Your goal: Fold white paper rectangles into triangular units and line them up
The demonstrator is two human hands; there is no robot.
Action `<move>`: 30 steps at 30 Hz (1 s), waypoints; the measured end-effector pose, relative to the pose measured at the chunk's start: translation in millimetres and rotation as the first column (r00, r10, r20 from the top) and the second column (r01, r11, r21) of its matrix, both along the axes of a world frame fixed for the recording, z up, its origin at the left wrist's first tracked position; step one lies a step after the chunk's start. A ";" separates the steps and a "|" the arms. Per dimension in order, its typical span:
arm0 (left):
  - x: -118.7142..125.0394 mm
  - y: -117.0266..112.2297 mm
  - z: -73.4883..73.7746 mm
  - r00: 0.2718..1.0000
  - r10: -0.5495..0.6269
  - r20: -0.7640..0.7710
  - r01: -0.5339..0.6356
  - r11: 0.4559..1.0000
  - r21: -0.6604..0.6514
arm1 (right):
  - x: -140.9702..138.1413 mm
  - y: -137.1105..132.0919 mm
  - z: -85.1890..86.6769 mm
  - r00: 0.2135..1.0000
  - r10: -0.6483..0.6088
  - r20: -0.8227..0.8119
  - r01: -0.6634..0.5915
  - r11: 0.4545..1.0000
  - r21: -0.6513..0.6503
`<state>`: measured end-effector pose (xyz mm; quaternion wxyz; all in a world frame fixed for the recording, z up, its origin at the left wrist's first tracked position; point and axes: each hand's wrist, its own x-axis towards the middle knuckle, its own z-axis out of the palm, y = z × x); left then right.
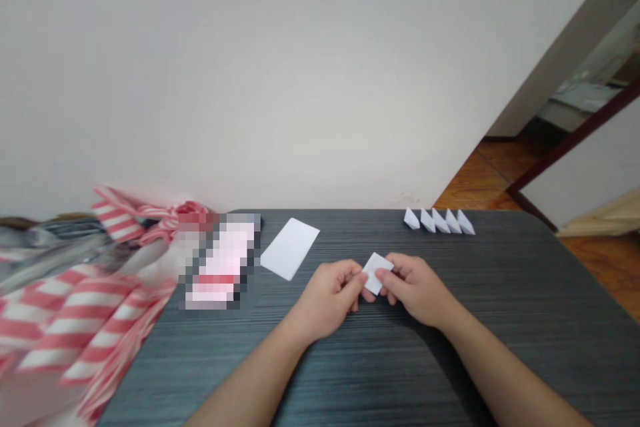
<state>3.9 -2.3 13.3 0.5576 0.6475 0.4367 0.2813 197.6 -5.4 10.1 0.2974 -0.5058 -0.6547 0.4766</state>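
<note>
STEP: small white paper [377, 273] held up in both hands | LEFT: left hand [327, 300], fingers closed, pinching paper's near edge | RIGHT: right hand [415, 290], fingers closed, pinching paper's right side | PAPER: tilted, between hands, above dark table [350, 373] | NEARBY: white sheet [290, 248] left; five folded paper pieces [439, 221] beyond

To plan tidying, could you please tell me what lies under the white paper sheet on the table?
Dark tabletop shows around the white paper sheet; what lies beneath it is covered.
</note>
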 end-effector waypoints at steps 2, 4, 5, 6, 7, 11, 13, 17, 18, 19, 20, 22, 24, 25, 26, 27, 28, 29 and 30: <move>0.0 -0.1 0.3 1.000 0.001 0.010 -0.001 1.000 -0.009 | -0.1 -0.2 -0.4 1.000 -0.001 -0.008 0.001 1.000 -0.005; -0.1 0.0 -1.0 1.000 0.006 0.025 -0.006 1.000 -0.017 | 0.3 -0.1 -1.4 1.000 -0.004 -0.024 0.004 1.000 -0.006; -0.1 0.1 -2.1 0.999 0.011 0.036 -0.011 1.000 -0.020 | 0.8 0.0 -2.1 0.999 -0.008 -0.032 0.008 1.000 -0.005; -0.2 0.3 -3.4 0.999 0.017 0.051 -0.016 1.000 -0.024 | 1.4 0.2 -3.0 0.999 -0.016 -0.037 0.016 1.000 -0.002; -0.1 0.6 -4.8 0.997 0.024 0.068 -0.022 0.999 -0.030 | 2.1 0.5 -3.9 0.999 -0.026 -0.041 0.026 1.000 0.000; 0.3 1.3 -8.5 0.993 0.037 0.110 -0.032 0.998 -0.050 | 5.1 1.5 -7.2 0.997 -0.069 -0.028 0.070 0.997 0.014; 0.4 1.3 -8.5 0.993 0.035 0.111 -0.030 0.998 -0.046 | 5.3 1.7 -7.8 0.997 -0.069 -0.025 0.070 0.997 0.014; -0.1 0.8 -6.6 0.995 0.032 0.097 -0.030 0.999 -0.024 | 3.6 1.4 -7.0 0.996 -0.064 -0.054 0.065 0.998 0.004; -0.3 0.7 -6.2 0.996 0.031 0.088 -0.030 0.999 -0.019 | 3.3 1.3 -6.8 0.996 -0.063 -0.058 0.063 0.998 0.003; -0.4 0.7 -6.0 0.996 0.029 0.081 -0.028 0.999 -0.015 | 3.2 1.2 -6.5 0.996 -0.061 -0.058 0.061 0.998 0.004; -0.6 0.8 -5.9 0.997 0.026 0.078 -0.025 1.000 -0.014 | 3.2 1.2 -6.3 0.997 -0.059 -0.056 0.059 0.998 0.005; -0.7 0.9 -6.3 0.996 0.024 0.086 -0.022 1.000 -0.022 | 3.2 1.3 -5.8 0.997 -0.058 -0.052 0.058 0.998 0.007; -0.5 1.0 -6.9 0.994 0.023 0.103 -0.019 0.999 -0.036 | 2.9 1.3 -5.1 0.997 -0.058 -0.052 0.059 0.998 0.005; -0.2 0.9 -7.1 0.994 0.020 0.111 -0.016 0.999 -0.037 | 2.4 1.3 -4.6 0.997 -0.058 -0.056 0.058 0.998 0.002; 0.2 0.8 -6.9 0.994 0.007 0.113 -0.002 0.999 -0.037 | 1.7 1.1 -4.0 0.997 -0.054 -0.059 0.054 0.999 -0.001; 0.6 0.7 -6.4 0.994 0.004 0.113 0.001 0.999 -0.040 | 1.0 0.9 -3.4 0.997 -0.046 -0.063 0.046 0.999 -0.003; 1.1 0.5 -5.5 0.994 -0.005 0.106 0.010 0.999 -0.042 | 0.2 0.6 -2.8 0.997 -0.035 -0.066 0.035 0.999 -0.005; 1.5 0.4 -4.4 0.996 -0.009 0.092 0.013 0.999 -0.034 | -0.6 0.3 -2.3 0.998 -0.019 -0.068 0.019 1.000 -0.006; 1.9 0.2 -3.0 0.997 -0.016 0.072 0.018 1.000 -0.021 | -1.3 -0.1 -1.8 0.998 0.001 -0.068 -0.001 1.000 -0.007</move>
